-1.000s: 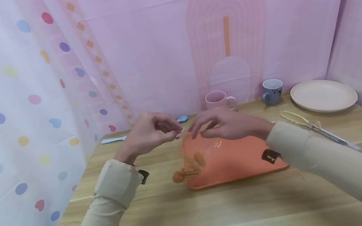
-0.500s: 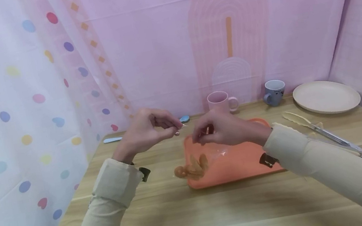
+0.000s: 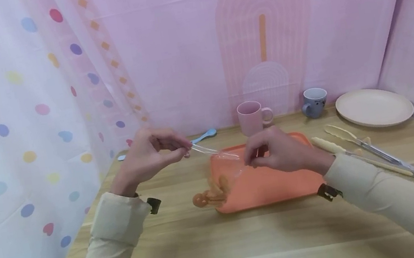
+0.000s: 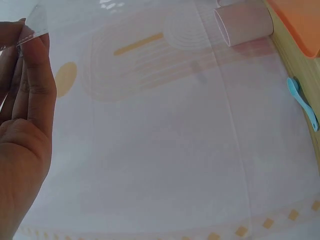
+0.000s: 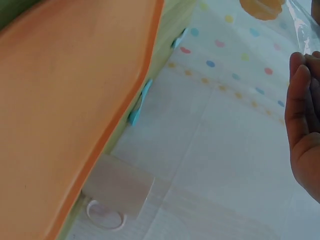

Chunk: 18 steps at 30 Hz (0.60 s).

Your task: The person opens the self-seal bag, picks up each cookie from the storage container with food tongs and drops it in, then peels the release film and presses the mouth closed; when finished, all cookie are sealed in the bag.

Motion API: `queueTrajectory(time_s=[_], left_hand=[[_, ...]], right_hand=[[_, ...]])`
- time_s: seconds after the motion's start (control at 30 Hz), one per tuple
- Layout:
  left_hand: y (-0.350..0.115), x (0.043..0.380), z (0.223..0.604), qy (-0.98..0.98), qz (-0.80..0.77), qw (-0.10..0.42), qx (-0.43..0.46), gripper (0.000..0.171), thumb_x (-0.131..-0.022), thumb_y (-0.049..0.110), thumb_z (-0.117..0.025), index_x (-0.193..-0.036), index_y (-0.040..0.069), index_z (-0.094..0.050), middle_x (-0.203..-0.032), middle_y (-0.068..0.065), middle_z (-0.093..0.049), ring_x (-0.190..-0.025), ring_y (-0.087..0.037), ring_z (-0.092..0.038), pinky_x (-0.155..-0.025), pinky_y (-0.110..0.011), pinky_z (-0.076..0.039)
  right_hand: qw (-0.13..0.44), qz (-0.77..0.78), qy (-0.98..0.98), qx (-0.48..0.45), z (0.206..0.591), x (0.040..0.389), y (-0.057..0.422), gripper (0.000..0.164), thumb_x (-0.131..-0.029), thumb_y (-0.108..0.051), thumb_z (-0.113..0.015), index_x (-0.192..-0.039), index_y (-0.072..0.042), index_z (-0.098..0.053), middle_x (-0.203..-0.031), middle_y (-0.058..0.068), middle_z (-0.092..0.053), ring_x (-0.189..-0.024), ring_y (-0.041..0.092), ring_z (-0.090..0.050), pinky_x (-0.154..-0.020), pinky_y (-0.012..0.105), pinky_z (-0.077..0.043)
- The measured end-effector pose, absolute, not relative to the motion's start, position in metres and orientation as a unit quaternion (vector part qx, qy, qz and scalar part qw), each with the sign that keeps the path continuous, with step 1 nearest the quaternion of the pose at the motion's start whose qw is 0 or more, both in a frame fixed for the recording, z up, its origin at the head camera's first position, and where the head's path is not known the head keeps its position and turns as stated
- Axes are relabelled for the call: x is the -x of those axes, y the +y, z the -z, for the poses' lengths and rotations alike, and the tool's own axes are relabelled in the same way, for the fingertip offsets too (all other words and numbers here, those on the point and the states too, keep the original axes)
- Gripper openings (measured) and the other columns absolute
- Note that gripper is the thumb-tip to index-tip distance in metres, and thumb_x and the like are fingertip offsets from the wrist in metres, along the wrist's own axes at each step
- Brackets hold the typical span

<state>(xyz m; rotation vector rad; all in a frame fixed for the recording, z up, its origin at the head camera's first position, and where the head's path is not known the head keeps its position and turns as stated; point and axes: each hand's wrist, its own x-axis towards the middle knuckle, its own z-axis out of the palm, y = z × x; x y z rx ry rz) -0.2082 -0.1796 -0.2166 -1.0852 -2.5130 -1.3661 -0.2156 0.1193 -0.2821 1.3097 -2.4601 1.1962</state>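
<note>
A clear plastic bag (image 3: 217, 152) hangs between both hands, its upper edge stretched taut. Several orange-brown pieces (image 3: 211, 194) sit low in it, some round, some long; their kind is unclear. My left hand (image 3: 152, 156) pinches one end of the upper edge between thumb and fingers. At the other end, my right hand (image 3: 274, 149) pinches the film. The right wrist view catches the shiny film (image 5: 302, 25) above the fingertips and an orange-brown piece (image 5: 261, 7). Below and behind the bag lies an orange tray (image 3: 277, 181), its left end overlapped by the pieces.
Behind the tray stand a pink mug (image 3: 251, 118) and a blue-grey mug (image 3: 315, 102). A cream plate (image 3: 374, 106) lies at the back right, with tongs (image 3: 375, 149) before it. A light-blue spoon (image 3: 206, 135) lies near the back edge.
My hands have moved apart, left hand leftward and right hand rightward, drawing the bag's upper edge out between them. The right fingers, looser a second ago, now pinch the film.
</note>
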Motion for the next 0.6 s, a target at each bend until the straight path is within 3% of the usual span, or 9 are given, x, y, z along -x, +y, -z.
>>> queueTrajectory(time_s=[0.37, 0.6], left_hand=[[-0.188, 0.204, 0.228, -0.803, 0.457, 0.055, 0.379, 0.015, -0.082, 0.003, -0.067, -0.097, 0.003, -0.069, -0.091, -0.016, -0.071, -0.079, -0.016, -0.07, -0.073, -0.029, -0.058], [-0.191, 0.203, 0.248, -0.784, 0.497, 0.051, 0.369, 0.017, -0.082, 0.003, -0.067, -0.1, 0.001, -0.068, -0.094, -0.02, -0.068, -0.082, -0.017, -0.07, -0.074, -0.033, -0.058]], right_hand=[[0.099, -0.443, -0.8, -0.392, 0.279, 0.209, 0.12, 0.02, -0.082, 0.001, -0.061, -0.086, -0.015, -0.071, -0.085, -0.003, -0.069, -0.076, 0.006, -0.059, -0.068, 0.021, -0.052], [0.086, -0.511, -0.775, -0.362, 0.282, 0.204, 0.12, 0.025, -0.082, 0.006, -0.057, -0.087, -0.013, -0.072, -0.085, 0.005, -0.068, -0.08, 0.008, -0.058, -0.068, 0.022, -0.052]])
